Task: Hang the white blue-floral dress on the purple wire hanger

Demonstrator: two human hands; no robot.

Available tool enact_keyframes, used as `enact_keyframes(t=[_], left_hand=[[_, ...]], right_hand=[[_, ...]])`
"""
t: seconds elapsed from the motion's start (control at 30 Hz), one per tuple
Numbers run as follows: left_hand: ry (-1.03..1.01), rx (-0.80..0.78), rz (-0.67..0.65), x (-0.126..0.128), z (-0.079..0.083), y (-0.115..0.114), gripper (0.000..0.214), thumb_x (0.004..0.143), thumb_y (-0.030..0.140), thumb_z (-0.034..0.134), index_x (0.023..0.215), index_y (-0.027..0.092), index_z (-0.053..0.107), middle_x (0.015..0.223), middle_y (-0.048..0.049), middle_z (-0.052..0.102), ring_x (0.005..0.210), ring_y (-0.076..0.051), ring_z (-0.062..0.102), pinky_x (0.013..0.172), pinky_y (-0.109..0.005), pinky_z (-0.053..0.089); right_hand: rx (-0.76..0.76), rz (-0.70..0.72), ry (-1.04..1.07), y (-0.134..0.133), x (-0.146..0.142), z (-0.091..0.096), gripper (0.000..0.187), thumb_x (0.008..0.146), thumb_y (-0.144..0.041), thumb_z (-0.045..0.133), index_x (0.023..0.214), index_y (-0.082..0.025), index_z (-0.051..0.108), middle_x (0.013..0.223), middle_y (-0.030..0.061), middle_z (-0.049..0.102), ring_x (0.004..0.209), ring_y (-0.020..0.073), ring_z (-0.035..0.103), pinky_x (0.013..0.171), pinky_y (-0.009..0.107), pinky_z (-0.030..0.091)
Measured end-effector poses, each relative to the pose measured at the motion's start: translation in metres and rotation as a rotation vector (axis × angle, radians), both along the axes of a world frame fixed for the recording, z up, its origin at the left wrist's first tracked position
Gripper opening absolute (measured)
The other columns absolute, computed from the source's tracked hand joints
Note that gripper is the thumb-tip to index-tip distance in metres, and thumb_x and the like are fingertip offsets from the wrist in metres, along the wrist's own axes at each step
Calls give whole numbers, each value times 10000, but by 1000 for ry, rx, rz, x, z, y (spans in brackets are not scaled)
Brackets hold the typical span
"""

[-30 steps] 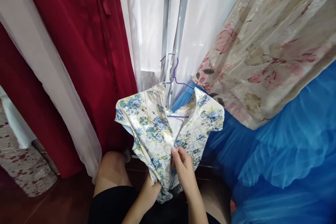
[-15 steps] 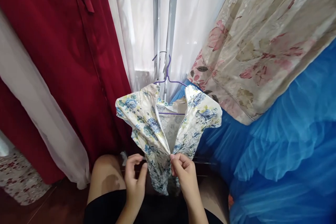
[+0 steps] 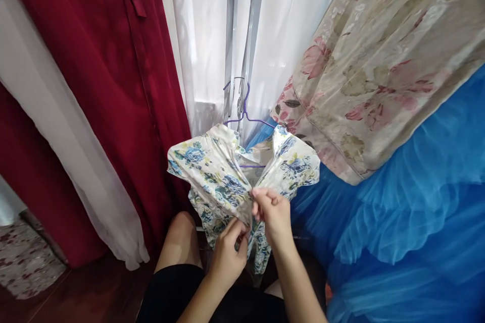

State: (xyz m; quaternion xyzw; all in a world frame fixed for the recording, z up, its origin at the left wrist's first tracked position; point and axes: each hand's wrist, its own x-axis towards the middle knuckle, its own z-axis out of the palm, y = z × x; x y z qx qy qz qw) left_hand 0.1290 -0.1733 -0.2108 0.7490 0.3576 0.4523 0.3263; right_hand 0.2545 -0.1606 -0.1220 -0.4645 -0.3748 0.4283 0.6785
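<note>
A white dress with blue flowers and green leaves (image 3: 212, 161) hangs on a purple wire hanger (image 3: 247, 108) in front of me. Its V-shaped opening runs down the middle, and the hanger's lower bar shows inside. Where the two edges meet, my right hand (image 3: 275, 212) pinches the fabric; any zipper pull there is hidden by the fingers. Just below and to the left, my left hand (image 3: 231, 247) is closed on the dress along the same seam. The lower part of the dress hangs between my knees.
Grey metal uprights (image 3: 248, 20) stand behind the hanger, before white drapes (image 3: 204, 35). Dark red cloth (image 3: 94, 86) hangs at left. On the right are a beige floral garment (image 3: 379, 81) and ruffled blue tulle (image 3: 397, 227). A tiled floor (image 3: 49, 292) shows lower left.
My right hand has moved up along the opening, which is now shorter. My left hand, earlier open beside the dress, has moved right and closed on the fabric.
</note>
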Motion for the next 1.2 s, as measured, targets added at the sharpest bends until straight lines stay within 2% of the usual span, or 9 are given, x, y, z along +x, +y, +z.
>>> enact_keyframes(t=[0.17,0.3,0.43,0.53,0.67,0.77,0.9,1.0,1.2], left_hand=[[93,-4,-15,-5,-1,12,123,939,163,482,836,206,534,849,-41,550,774,-188,569,703,-270,432],[80,-37,-51,-10,-11,21,109,925,185,510,822,199,546,845,-37,563,743,-180,568,678,-270,437],[21,-120,-132,-23,7,33,195,971,289,543,827,187,625,798,-31,631,785,-189,617,742,-281,468],[-102,-47,-58,-31,58,53,243,1017,350,508,942,189,673,762,-15,633,777,-174,629,752,-271,480],[-221,260,13,-29,140,81,329,1011,321,550,1320,225,607,800,6,623,757,-150,630,740,-259,501],[-65,441,-4,-21,177,87,168,1008,264,557,1086,206,694,929,-22,699,854,-152,654,786,-260,496],[-34,601,77,-11,191,79,123,999,223,564,937,176,659,895,-25,696,831,-147,641,777,-260,481],[-248,535,121,-13,199,81,139,996,274,577,953,174,664,835,-19,668,764,-135,624,715,-240,484],[-844,239,246,-76,208,140,171,868,317,739,849,156,686,721,15,590,671,-98,582,662,-187,484]], right_hand=[[154,50,9,66,6,83,259,687,-363,774,591,-152,659,458,-24,582,355,68,433,363,199,281],[195,52,50,83,3,112,219,689,-337,744,631,-139,673,459,-38,569,374,58,445,377,186,263],[266,71,-31,69,-1,98,198,786,-318,692,669,-165,648,457,-38,583,389,74,442,414,202,302],[326,66,-64,58,-3,83,229,825,-276,659,625,-193,584,429,-56,541,394,80,429,436,210,320],[369,84,-119,44,-4,76,225,848,-284,665,659,-198,576,434,-69,521,397,84,444,446,211,331],[358,69,-183,35,-4,76,213,859,-315,675,706,-194,587,450,-61,542,399,85,441,448,214,336],[336,21,-234,41,-6,70,250,849,-368,680,720,-206,540,466,-77,494,396,79,395,425,210,291],[285,8,-275,54,-11,54,266,835,-384,672,706,-210,517,464,-91,435,395,73,350,421,211,246],[166,126,-260,40,-27,12,290,825,-361,656,640,-214,487,454,-90,408,403,67,317,434,215,216]])
